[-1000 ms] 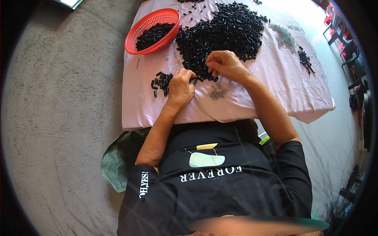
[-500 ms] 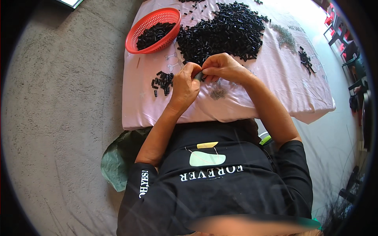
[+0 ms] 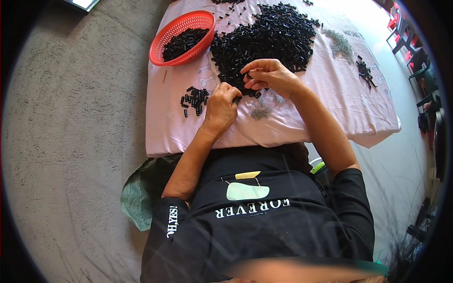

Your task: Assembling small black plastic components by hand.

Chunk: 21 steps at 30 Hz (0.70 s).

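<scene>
Left hand (image 3: 220,107): fingers clenched around a small black tube piece (image 3: 236,99), held just above the pink cloth (image 3: 325,111) on the desk. Right hand (image 3: 269,75): fingers pinched at the near edge of the large pile of black pieces (image 3: 264,40); what they grip cannot be told. Judged step: picking and pairing parts, mid-cycle. Small sorted cluster (image 3: 193,99) lies left of the left hand; red basket (image 3: 163,40), partly filled, sits farther out. Next move likely calls for fine alignment of both hands.
</scene>
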Each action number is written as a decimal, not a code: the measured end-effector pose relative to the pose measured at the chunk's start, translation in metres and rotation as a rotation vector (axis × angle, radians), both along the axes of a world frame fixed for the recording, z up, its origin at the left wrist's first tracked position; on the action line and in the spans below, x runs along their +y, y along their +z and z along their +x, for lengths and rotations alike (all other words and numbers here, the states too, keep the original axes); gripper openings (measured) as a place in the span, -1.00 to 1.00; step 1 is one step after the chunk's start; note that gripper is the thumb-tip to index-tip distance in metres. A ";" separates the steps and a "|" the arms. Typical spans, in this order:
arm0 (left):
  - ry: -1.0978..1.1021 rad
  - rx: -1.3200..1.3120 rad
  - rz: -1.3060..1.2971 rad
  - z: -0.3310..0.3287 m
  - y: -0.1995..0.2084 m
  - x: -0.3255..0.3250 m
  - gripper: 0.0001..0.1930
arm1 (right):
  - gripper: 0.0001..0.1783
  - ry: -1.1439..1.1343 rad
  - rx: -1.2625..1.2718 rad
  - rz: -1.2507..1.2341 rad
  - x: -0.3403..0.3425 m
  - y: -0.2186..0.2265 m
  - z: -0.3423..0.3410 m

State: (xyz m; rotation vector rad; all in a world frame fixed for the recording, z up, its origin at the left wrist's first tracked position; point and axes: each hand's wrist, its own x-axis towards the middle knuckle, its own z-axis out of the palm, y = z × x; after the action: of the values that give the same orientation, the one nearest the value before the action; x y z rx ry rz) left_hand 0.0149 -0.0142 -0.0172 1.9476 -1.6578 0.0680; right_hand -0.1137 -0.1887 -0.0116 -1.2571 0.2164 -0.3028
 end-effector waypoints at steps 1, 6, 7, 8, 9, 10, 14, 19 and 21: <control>-0.008 -0.011 0.004 -0.001 0.001 -0.001 -0.76 | -0.80 0.000 0.001 -0.001 0.000 0.000 -0.001; -0.040 -0.015 -0.045 -0.004 0.006 0.002 -0.77 | -0.76 0.056 -0.033 0.064 0.001 -0.003 0.001; -0.024 0.049 -0.056 -0.004 0.007 0.003 -0.78 | -0.76 0.056 -0.033 0.065 0.001 -0.003 0.001; -0.009 0.113 -0.067 -0.005 0.008 0.003 -0.79 | -0.77 0.050 -0.006 0.056 0.001 -0.001 0.000; -0.010 0.114 -0.066 -0.006 0.011 0.002 -0.79 | -0.78 0.045 0.020 0.047 0.001 -0.001 -0.001; -0.002 0.177 -0.072 -0.006 0.014 0.002 -0.80 | -0.78 0.043 0.021 0.048 0.001 -0.001 -0.001; -0.027 0.188 -0.052 -0.006 0.016 0.003 -0.80 | -0.82 0.062 0.016 0.031 -0.001 -0.002 -0.001; -0.081 0.107 0.001 -0.004 0.002 0.006 -0.76 | -0.80 0.009 0.012 0.057 0.000 -0.001 0.001; -0.098 0.070 -0.019 -0.008 0.005 0.004 -0.75 | -0.77 0.000 -0.011 0.078 -0.002 -0.001 0.000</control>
State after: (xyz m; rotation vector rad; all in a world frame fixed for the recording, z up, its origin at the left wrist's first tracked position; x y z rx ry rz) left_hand 0.0071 -0.0101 -0.0119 1.8310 -1.6978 -0.0220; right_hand -0.1138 -0.1906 -0.0129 -1.1785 0.2166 -0.2989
